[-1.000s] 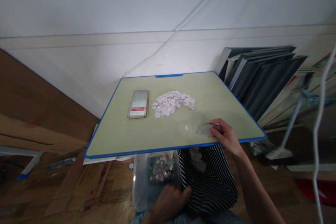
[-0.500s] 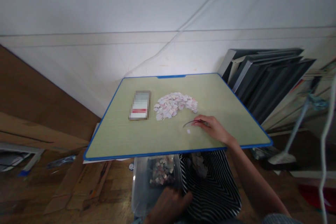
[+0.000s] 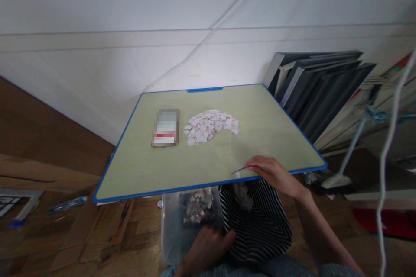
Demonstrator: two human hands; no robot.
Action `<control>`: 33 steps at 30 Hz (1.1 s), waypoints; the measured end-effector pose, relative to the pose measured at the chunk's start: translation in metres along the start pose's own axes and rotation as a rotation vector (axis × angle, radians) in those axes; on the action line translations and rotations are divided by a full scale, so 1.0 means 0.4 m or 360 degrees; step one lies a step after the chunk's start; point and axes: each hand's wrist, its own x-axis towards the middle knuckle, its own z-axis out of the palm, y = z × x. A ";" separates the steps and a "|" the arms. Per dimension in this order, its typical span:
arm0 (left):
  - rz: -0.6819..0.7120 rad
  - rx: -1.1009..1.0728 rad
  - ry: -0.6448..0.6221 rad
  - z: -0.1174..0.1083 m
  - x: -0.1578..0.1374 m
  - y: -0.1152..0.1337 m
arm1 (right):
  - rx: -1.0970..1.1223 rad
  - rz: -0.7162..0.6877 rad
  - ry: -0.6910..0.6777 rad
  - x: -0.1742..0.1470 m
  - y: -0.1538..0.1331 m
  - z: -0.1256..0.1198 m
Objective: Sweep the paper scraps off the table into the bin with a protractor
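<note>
My right hand [image 3: 273, 173] pinches a thin dark strip [image 3: 242, 169] seen nearly edge-on; its exact kind does not show. A small white paper piece [image 3: 238, 175] is at the board's front edge, just under the strip's tip. Behind it, many small white and pinkish paper pieces [image 3: 208, 126] lie in an arc-shaped heap on the pale green, blue-edged board [image 3: 276, 121]. Low in view, my left hand [image 3: 209, 244] is dim and slightly blurred, thumb apart from the fingers, with nothing visible in it. It is over the near part of a clear plastic bin [image 3: 172, 233].
A pixelated flat packet [image 3: 165, 127] lies left on the board. Mixed scraps [image 3: 198, 207] fill part of the bin. Beside it, a black-and-white striped liner [image 3: 263, 225] holds pale scraps. Dark panels [image 3: 321, 91] lean against the wall at right; a broom [image 3: 338, 179] stands near them.
My right hand has moved toward me to the board's front edge, with the strip and the small paper piece. The camera view has shifted slightly. My left hand stays low.
</note>
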 end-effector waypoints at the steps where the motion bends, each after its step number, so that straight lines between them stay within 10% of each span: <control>1: 0.0005 -0.0005 -0.0011 0.000 0.000 0.000 | 0.0000 0.0012 0.0000 -0.007 -0.001 0.000; 33: 0.0036 -0.0036 -0.0116 -0.010 0.007 0.003 | -0.0081 0.0196 -0.0043 -0.083 -0.052 -0.019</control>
